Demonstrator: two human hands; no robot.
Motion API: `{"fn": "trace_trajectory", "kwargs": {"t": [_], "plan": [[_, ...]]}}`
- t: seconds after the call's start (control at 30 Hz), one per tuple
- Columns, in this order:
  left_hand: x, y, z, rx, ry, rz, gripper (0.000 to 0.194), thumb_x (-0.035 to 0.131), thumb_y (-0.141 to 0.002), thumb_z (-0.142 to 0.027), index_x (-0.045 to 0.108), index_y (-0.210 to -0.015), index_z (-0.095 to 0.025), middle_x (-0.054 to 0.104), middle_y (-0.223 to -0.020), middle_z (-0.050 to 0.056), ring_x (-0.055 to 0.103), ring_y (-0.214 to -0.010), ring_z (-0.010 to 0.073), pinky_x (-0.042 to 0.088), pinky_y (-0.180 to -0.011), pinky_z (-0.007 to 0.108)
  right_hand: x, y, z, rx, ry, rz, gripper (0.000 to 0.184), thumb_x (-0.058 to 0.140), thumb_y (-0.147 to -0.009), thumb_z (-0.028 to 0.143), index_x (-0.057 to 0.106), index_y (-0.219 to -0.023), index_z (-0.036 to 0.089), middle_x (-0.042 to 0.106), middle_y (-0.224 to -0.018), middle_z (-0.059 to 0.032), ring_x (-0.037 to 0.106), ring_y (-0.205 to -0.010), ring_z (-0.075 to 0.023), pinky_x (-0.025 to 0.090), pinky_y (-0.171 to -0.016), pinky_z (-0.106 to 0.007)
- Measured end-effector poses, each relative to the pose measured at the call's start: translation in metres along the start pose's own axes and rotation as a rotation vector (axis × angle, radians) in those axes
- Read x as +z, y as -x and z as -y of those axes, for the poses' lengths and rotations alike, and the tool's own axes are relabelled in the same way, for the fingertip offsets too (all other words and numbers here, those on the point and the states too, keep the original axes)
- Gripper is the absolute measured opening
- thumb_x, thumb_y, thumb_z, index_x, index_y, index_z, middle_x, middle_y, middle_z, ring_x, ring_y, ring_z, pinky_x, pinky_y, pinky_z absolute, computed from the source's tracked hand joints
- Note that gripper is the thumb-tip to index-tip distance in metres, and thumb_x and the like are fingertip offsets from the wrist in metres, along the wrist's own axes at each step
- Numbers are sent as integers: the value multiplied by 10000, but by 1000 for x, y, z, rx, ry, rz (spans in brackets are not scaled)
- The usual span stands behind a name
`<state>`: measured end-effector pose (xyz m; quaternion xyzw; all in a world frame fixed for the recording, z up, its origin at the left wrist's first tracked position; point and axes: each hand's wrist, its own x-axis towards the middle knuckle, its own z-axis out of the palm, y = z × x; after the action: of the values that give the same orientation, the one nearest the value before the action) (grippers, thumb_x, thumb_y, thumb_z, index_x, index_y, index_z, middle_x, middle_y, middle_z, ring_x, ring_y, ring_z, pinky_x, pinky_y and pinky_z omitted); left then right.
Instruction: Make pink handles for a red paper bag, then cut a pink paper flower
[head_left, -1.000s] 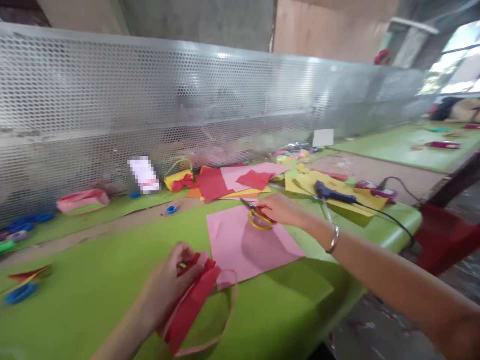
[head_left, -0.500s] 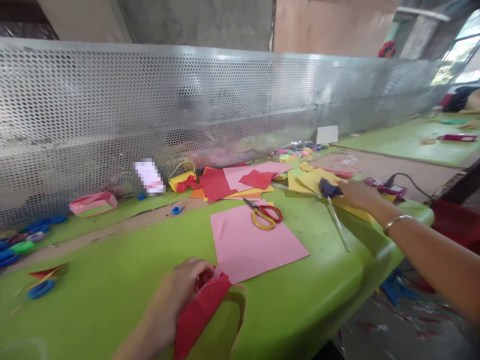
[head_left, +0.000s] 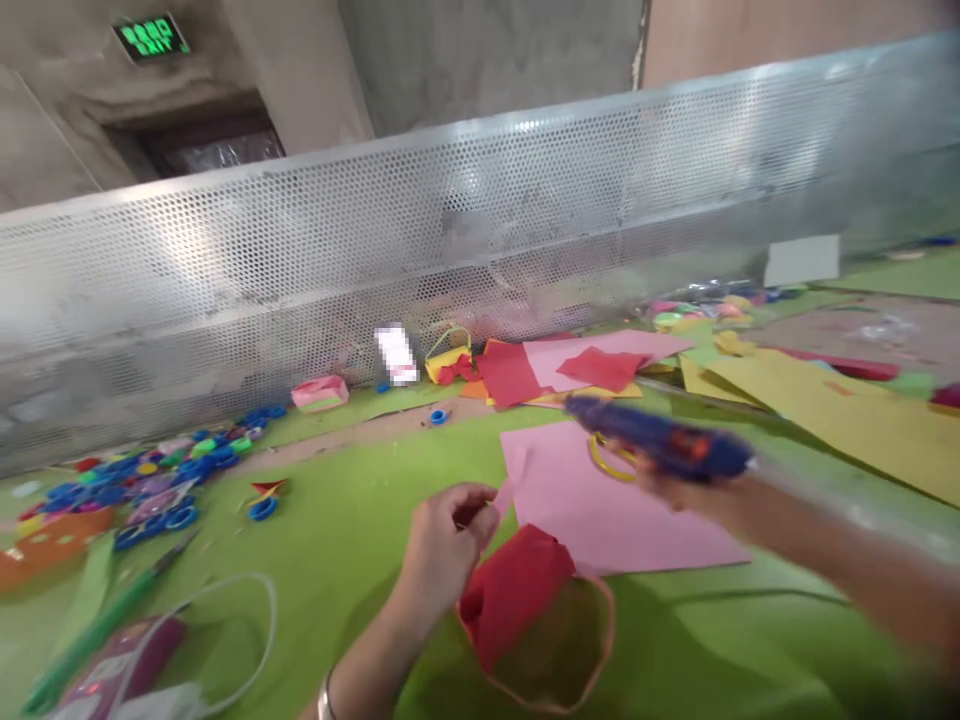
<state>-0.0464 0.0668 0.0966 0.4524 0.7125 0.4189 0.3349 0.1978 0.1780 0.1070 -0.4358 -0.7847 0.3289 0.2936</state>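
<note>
My left hand (head_left: 450, 545) pinches the end of a small pink paper strip (head_left: 514, 478) above the left edge of a pink paper sheet (head_left: 637, 525). Just below those fingers is a folded red paper bag (head_left: 521, 590) with a thin pink loop handle (head_left: 606, 640), on the green tabletop. My right hand (head_left: 664, 485), blurred by motion, grips a dark blue glue gun (head_left: 675, 440) over the pink sheet, its nozzle pointing left. Scissors with a yellow handle (head_left: 611, 462) lie partly hidden under it.
Blue and coloured rings (head_left: 161, 485) are heaped at the left, near a green-handled tool (head_left: 97, 635) and a purple power strip (head_left: 127, 660) with a white cord. Red sheets (head_left: 517, 375) and yellow sheets (head_left: 847, 410) lie behind. A perforated metal screen (head_left: 360, 240) borders the table.
My right hand has lifted the glue gun off the yellow paper and carried it left. My left hand has let go of the red bag and taken the pink strip. The view has turned left.
</note>
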Motion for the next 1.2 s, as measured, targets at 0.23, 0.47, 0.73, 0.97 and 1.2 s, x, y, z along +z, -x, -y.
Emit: {"fn": "trace_trajectory", "kwargs": {"t": [0.23,0.47,0.73,0.97,1.2], "plan": [[-1,-2,2,-37,189,12,310,609,-703,-421,665,-751,-119,438,-484,-49,362,-434,80,269,-456,227,63,5,10,-238,-167,197,243,592,-728,504,542,-692,268,601,-769,-31,599,-708,-258,523,-632,-378],[-1,-1,1,-1,184,23,399,585,-748,-519,668,-747,-129,412,-458,-59,348,-423,87,256,-471,247,63,5,3,-216,-221,148,243,649,-671,519,564,-652,292,609,-783,-30,601,-733,-293,528,-622,-409],[1,0,1,-7,180,34,411,610,-741,-487,699,-866,-106,458,-521,-41,350,-456,84,268,-475,239,65,4,3,-226,-264,214,256,630,-699,510,567,-665,264,583,-790,-39,592,-754,-285,515,-628,-418],[3,-3,6,15,177,9,376,637,-721,-393,687,-947,-97,489,-560,-28,394,-490,95,308,-484,234,63,5,5,-186,-183,283,247,590,-761,432,514,-693,207,528,-802,-30,544,-742,-215,469,-656,-365],[0,0,2,15,176,18,375,608,-752,-376,687,-978,-87,462,-521,-43,371,-461,83,299,-469,224,63,4,5,-224,-214,266,246,595,-779,405,502,-666,209,516,-743,-11,513,-680,-172,448,-609,-302]]}}
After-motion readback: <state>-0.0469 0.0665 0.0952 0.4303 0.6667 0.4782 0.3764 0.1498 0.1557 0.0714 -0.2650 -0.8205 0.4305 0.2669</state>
